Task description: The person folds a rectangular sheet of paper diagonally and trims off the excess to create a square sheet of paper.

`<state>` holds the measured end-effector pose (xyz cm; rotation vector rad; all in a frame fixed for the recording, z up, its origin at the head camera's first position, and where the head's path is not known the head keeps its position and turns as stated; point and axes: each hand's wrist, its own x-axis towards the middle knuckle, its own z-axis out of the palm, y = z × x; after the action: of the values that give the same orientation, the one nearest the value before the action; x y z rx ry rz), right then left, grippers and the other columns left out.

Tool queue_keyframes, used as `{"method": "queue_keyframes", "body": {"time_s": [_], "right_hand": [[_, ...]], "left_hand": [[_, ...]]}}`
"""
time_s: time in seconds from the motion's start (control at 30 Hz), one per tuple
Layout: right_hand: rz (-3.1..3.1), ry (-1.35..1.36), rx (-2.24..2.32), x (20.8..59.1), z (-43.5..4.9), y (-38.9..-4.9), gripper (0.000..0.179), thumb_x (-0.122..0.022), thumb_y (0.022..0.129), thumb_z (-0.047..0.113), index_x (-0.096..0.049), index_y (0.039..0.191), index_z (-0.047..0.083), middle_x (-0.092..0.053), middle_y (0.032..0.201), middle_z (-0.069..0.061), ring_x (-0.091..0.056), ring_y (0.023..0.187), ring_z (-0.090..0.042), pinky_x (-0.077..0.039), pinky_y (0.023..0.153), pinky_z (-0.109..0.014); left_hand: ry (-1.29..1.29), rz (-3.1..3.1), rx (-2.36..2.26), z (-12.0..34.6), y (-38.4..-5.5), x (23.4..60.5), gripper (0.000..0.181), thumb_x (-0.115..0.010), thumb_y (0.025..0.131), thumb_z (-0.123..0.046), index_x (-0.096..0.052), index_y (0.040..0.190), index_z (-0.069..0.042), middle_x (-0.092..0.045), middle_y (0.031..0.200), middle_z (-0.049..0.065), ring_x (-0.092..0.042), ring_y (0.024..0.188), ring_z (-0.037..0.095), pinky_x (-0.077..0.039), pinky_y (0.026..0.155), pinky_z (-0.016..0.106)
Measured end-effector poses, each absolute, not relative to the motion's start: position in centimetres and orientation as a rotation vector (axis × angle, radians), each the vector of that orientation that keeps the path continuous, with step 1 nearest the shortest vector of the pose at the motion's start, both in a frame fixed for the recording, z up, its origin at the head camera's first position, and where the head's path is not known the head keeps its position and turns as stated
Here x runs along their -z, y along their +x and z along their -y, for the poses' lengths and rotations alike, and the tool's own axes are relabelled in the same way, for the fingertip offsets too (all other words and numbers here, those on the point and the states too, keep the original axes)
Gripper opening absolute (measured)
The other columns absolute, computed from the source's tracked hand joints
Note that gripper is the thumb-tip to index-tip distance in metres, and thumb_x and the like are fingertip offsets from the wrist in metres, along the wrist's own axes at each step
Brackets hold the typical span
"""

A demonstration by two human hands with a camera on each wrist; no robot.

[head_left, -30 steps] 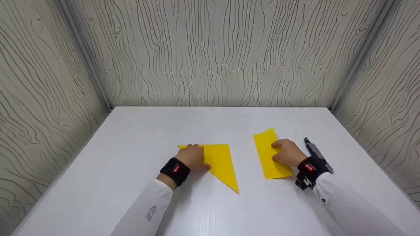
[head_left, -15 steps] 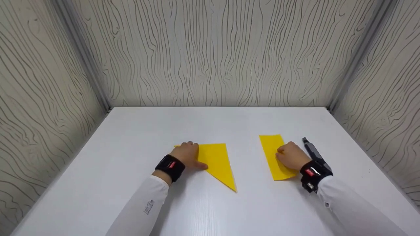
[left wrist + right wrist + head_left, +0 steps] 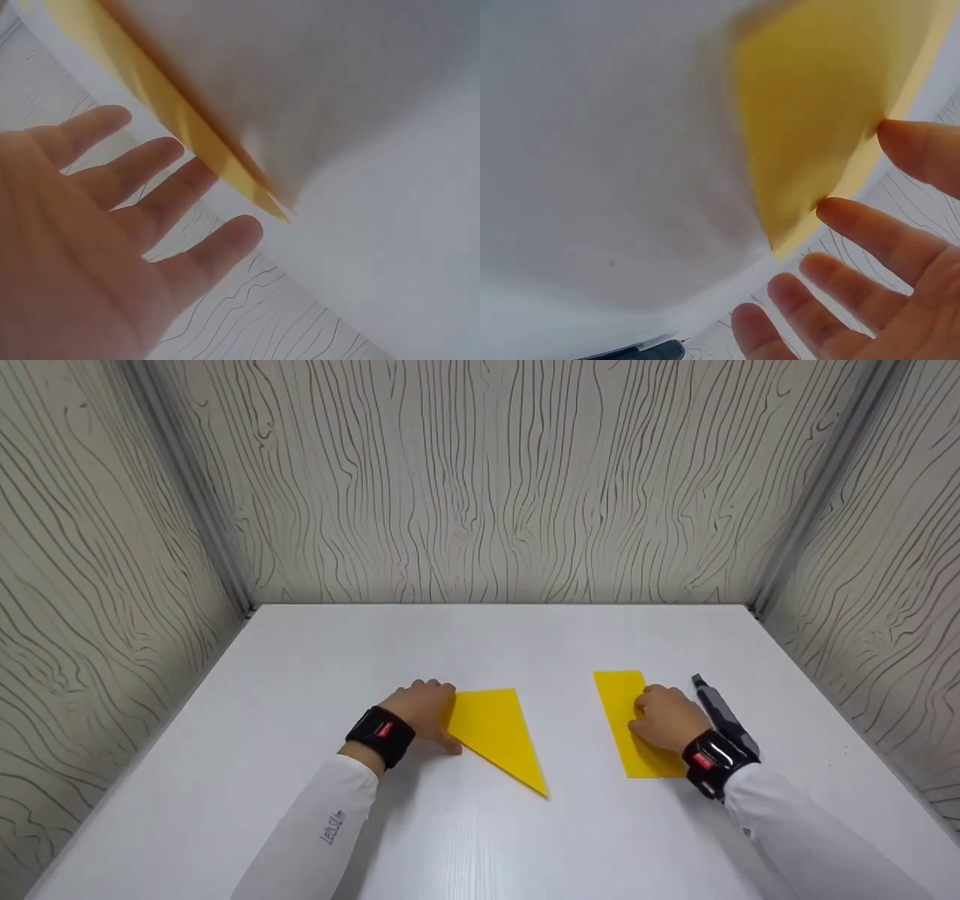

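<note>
A folded yellow paper triangle (image 3: 501, 727) lies on the white table, its right corner pointing toward the front. My left hand (image 3: 420, 711) is at its left end, fingers spread, hiding that corner. In the left wrist view the fingers (image 3: 199, 259) extend loosely beside the folded edge. To the right lies a rectangular yellow paper strip (image 3: 616, 697). My right hand (image 3: 669, 718) rests on its right side. Thumb and index fingertips (image 3: 832, 210) touch the paper, set apart from each other, while the other fingers stay off it.
A grey and black utility knife (image 3: 721, 712) lies just right of the right hand, partly under the wrist strap. Wood-grain patterned panels (image 3: 480, 487) enclose the table at the back and both sides.
The paper strip has shifted right and toward the front under my right hand, and its far end lies flatter. My left hand has slid left along the triangle.
</note>
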<state>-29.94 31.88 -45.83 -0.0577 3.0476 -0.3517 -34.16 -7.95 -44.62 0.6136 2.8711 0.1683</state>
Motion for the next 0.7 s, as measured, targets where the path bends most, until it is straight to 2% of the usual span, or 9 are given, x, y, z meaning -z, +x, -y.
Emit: {"method": "queue_keyframes", "body": {"time_s": [0.2, 0.43, 0.7], "right_hand": [[-2.966, -0.069, 0.455, 45.81, -31.51, -29.7, 0.054, -0.073, 0.1, 0.025, -0.065, 0.139, -0.012, -0.064, 0.142, -0.034, -0.064, 0.115, -0.042, -0.048, 0.115, -0.065], [-2.962, -0.075, 0.445, 45.9, -31.51, -29.61, 0.053, -0.072, 0.101, 0.026, -0.065, 0.138, -0.011, -0.064, 0.142, -0.034, -0.063, 0.116, -0.042, -0.047, 0.116, -0.065], [-2.989, -0.103, 0.425, 45.92, -31.32, -29.34, 0.051, -0.072, 0.101, 0.024, -0.066, 0.136, -0.012, -0.066, 0.138, -0.035, -0.065, 0.112, -0.041, -0.049, 0.112, -0.066]], "left_hand": [[0.589, -2.875, -0.196, 8.05, -34.05, 44.43, 0.075, -0.095, 0.081, -0.049, -0.066, 0.141, -0.014, -0.07, 0.123, 0.008, -0.06, 0.107, 0.028, -0.055, 0.109, 0.05], [0.603, -2.888, -0.214, 7.91, -33.96, 44.4, 0.06, -0.095, 0.083, -0.047, -0.07, 0.125, -0.011, -0.064, 0.104, 0.004, -0.057, 0.096, 0.025, -0.055, 0.097, 0.043], [0.605, -2.907, -0.324, 7.66, -34.04, 44.91, 0.054, -0.096, 0.083, -0.037, -0.072, 0.121, -0.006, -0.061, 0.097, 0.004, -0.057, 0.088, 0.025, -0.056, 0.094, 0.041]]}}
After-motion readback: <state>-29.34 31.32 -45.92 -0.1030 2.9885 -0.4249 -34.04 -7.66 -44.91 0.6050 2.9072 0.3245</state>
